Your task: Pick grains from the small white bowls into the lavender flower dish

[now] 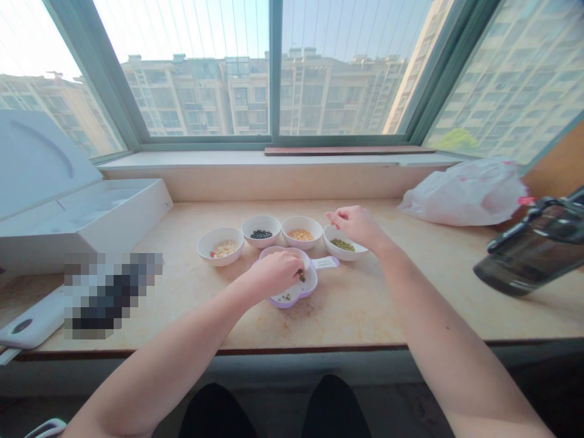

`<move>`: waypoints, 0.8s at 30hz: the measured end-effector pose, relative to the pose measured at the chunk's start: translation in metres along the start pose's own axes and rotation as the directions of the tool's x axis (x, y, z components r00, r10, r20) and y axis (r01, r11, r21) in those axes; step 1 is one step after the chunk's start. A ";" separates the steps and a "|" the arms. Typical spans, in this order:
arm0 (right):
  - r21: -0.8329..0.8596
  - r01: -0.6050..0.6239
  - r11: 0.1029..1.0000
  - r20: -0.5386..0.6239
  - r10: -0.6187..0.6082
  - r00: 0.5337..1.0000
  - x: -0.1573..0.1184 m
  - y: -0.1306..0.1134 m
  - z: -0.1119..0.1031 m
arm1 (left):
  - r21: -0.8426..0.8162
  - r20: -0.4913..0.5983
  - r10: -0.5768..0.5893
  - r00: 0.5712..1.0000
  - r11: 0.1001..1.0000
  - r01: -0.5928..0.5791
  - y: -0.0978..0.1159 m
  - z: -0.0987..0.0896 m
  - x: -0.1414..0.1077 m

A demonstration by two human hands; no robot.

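My left hand [279,274] reaches into a white and lilac dish [305,294] with a short handle; its fingers are pinched over small dark bits, and what they hold is too small to name. Some greenish bits lie at the dish's front. My right hand [351,224] hovers over the rim of a bowl of green beans [342,244], fingers drawn together, their content unclear. In an arc behind the dish stand a bowl of pale pieces [224,248], a bowl of black beans [261,234] and a bowl of yellow grains [300,235].
An open white box [123,213] stands at the left, with a white device [34,316] and a blurred dark object [114,298] before it. At the right are a white plastic bag [460,191] and a dark transparent jug [533,249]. Windows rise behind the counter [205,322].
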State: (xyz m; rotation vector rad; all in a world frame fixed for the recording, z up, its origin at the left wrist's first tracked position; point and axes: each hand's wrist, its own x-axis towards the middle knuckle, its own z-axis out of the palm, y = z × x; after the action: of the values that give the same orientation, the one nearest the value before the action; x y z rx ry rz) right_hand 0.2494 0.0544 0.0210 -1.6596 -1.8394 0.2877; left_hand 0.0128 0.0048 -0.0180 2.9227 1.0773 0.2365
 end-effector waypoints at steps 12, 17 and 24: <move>-0.153 -0.061 0.986 0.242 0.098 0.965 0.004 0.020 -0.003 | -0.094 -0.002 -0.007 1.000 0.996 0.007 -0.001 -0.004 0.001; -0.194 -0.032 0.980 0.196 0.071 0.978 0.004 0.022 0.001 | -0.195 0.002 -0.067 0.998 0.979 0.066 -0.003 -0.013 0.000; -0.160 0.021 0.987 0.055 -0.012 0.998 0.002 0.014 0.006 | -0.751 -0.048 -0.289 0.956 0.642 0.156 -0.010 -0.022 0.000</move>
State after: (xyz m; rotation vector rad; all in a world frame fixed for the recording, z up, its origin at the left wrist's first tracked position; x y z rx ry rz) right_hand 0.2571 0.0604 0.0098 -1.7594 -1.9603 0.1829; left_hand 0.0028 0.0118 0.0031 2.0339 1.0194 0.7287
